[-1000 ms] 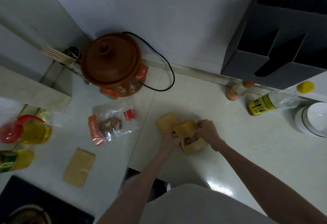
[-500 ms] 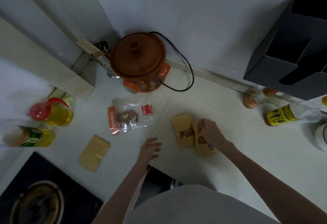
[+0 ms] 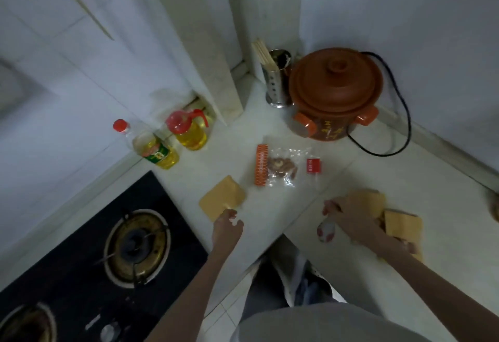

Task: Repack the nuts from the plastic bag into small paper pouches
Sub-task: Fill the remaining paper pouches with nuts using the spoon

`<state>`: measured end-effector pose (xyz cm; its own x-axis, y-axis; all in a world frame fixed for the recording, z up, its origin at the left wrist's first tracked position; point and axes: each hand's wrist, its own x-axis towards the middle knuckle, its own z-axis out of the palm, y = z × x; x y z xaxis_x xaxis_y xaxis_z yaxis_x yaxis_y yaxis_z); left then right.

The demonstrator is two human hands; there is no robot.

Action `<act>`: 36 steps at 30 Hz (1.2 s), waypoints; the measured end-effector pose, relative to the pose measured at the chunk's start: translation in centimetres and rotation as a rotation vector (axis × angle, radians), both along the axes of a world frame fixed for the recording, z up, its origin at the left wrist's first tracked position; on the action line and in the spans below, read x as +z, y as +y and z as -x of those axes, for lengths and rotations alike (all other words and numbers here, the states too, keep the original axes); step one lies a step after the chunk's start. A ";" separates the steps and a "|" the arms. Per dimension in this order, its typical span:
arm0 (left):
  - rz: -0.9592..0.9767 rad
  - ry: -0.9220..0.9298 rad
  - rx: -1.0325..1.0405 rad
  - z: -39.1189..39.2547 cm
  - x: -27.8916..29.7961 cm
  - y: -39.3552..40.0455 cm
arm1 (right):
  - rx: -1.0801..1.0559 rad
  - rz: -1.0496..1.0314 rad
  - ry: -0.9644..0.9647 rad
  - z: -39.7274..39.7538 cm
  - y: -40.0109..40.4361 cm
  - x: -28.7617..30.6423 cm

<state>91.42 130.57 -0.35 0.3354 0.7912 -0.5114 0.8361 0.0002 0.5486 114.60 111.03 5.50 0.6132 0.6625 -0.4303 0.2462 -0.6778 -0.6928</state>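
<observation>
**A:** Where are the nuts sitting right now?

**B:** They are lying in the plastic bag [image 3: 283,166] on the counter [image 3: 432,179], just in front of the clay pot [image 3: 334,93]. The empty paper pouch [image 3: 222,197] is lying flat to the left of the bag, near the stove [image 3: 113,255].

**A:** And the hands?

**B:** The left hand [image 3: 226,227] is hovering at the near corner of that empty pouch, fingers loosely curled and holding nothing; whether the fingertips are touching the paper, I cannot tell. The right hand [image 3: 351,217] is resting on two more pouches [image 3: 402,225] at the right. Its fingers are bent downward, but motion blur is hiding whether they are pinching anything.

**A:** How is the pouch going to handle?

**B:** I am judging it to be very light and thin, stiffer than the bag but easy to crease. Lying flat on a smooth counter, it is probably going to slide rather than lift, so pinching a corner or an edge looks better than pressing on the middle.

**A:** And the bag?

**B:** It is looking soft, crinkly and slippery, with the nuts bunched near the orange strip [image 3: 261,165]. Holding it by that stiffer strip, or by the loose film near the red label [image 3: 313,165], should be giving better control. The nuts themselves are small and hard, so they are likely to roll if the pouring goes too quickly.
</observation>
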 end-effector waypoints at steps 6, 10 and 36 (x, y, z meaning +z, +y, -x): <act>-0.187 0.196 -0.258 2.0 -1.3 5.7 | -0.031 -0.019 -0.003 1.7 2.3 -0.8; -0.174 0.346 -0.478 2.3 -2.5 7.6 | -0.085 -0.039 -0.022 3.3 3.2 -0.8; 0.337 -0.840 -0.018 -5.1 11.6 7.9 | -0.188 -0.268 -0.179 7.8 8.3 9.9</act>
<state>96.51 138.46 11.25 0.7134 0.6350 -0.2963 0.1618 0.2622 0.9514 106.83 119.30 15.37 0.7844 0.6060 -0.1318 0.2682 -0.5232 -0.8089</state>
